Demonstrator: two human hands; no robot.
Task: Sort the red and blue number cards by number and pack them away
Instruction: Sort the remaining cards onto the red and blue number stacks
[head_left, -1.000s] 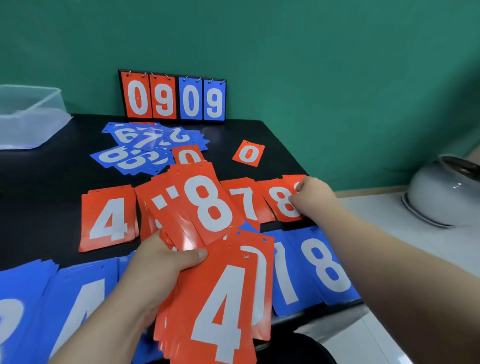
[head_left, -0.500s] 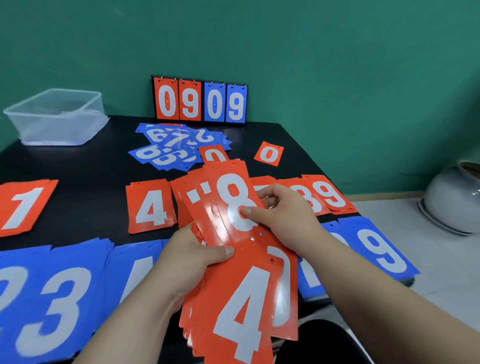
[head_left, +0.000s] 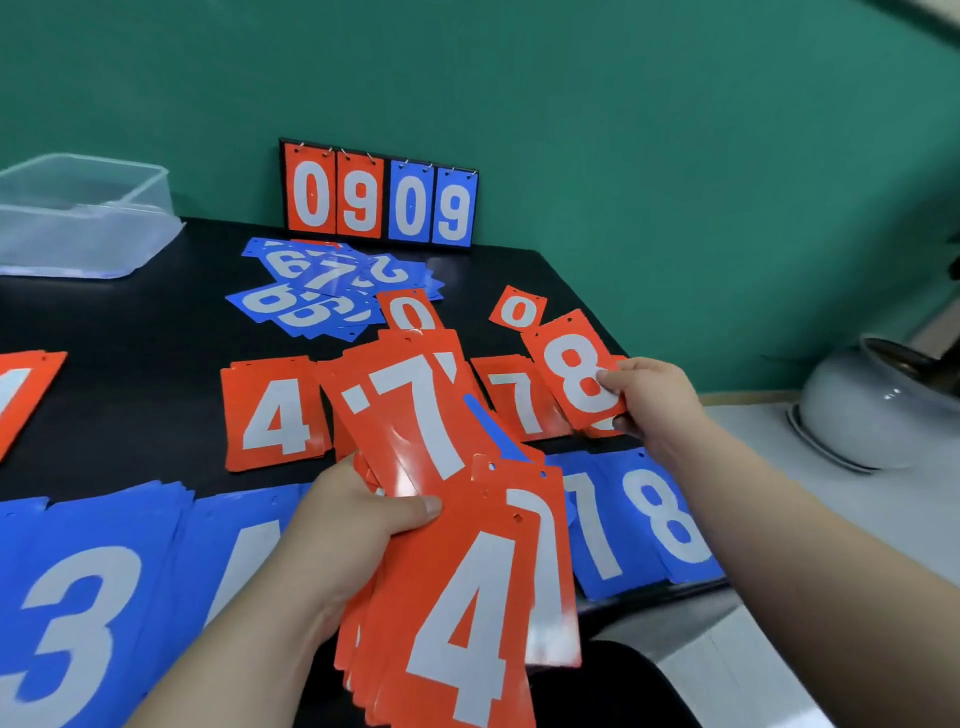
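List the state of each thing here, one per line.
left hand, grips a fanned stack of red cards.
right hand, pinches the red 8 card.
red 8 card, held tilted.
scoreboard, upright, showing 0909.
plastic tub, open, no lid on.
red 4 pile, flat on the table.

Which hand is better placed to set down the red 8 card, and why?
Right. The right hand pinches the red 8 card beside the red 7 pile; the left hand is full, gripping the fan of red cards.
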